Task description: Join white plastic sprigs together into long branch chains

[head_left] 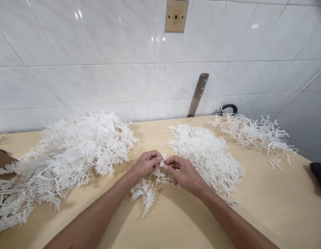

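Between my hands, just above the table, is a white branched plastic sprue [160, 178]. My left hand [146, 162] pinches it from the left, thumb and fingers together. From the other side my right hand [185, 173] closes its thumb and forefinger on the same piece. Comb-like white tips [145, 197] hang below my left hand. A large heap of uncut-looking white sprues [82, 148] spreads out on the left. Close to my right hand lies a pile of small loose white plastic sticks [204, 152]. Bare branched runners [253, 133] form a looser pile at the back right.
The pale wooden table [191, 221] meets a tiled wall. Against the wall leans a metal strip with holes [198, 95]. A curved black handle [231, 109] shows behind the bare runners. A black object [318, 176] lies at the right edge, a brown box-like thing [4, 164] at the left.
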{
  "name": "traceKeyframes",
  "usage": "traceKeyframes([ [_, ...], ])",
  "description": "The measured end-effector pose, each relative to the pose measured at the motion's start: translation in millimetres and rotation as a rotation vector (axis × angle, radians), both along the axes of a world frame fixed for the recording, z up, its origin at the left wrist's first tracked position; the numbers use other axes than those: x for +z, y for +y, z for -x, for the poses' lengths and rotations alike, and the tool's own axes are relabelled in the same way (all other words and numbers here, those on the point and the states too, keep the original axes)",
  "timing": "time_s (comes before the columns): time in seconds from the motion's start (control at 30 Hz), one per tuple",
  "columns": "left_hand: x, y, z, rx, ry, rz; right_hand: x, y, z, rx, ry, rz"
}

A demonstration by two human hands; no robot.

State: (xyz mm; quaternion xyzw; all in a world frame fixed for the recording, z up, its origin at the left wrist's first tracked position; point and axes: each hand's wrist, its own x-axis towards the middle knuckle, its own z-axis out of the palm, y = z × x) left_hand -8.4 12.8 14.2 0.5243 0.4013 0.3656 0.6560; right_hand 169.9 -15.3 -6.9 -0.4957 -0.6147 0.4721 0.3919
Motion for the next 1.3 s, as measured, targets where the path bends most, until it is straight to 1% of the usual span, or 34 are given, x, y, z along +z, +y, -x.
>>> traceKeyframes([
  [0.13, 0.0, -1, -1, -0.060, 0.018, 0.026, -1.5, 4, -8, -0.093, 0.088, -0.012],
  [0.27, 2.8, -5, -3, -0.120, 0.008, 0.084, -0.6, 6, -10, -0.115, 0.089, -0.072],
  [0.43, 3.7, -6, -4, -0.125, -0.010, 0.126, 2.0, 4, -9, -0.116, 0.057, -0.136],
  [0.6, -0.3, -4, -5, -0.114, -0.009, 0.138, 5.0, 3, -12, -0.229, 0.056, -0.204],
  [0.67, -1.7, -4, -5, -0.112, -0.007, 0.149, 5.9, 3, -13, -0.210, 0.037, -0.220],
  [0.83, -4.0, -3, -4, -0.116, -0.018, 0.156, 8.1, 0, -8, -0.104, -0.089, -0.240],
  [1.03, -4.6, -3, -3, -0.129, -0.011, 0.135, 13.6, -2, -7, -0.095, -0.132, -0.232],
  [1.17, -5.4, -4, -4, -0.115, 0.025, 0.073, 16.2, -1, -9, -0.067, -0.145, -0.194],
  [1.3, -6.9, -5, -5, -0.080, 0.079, -0.009, 14.1, 0, -11, -0.064, -0.178, -0.209],
])
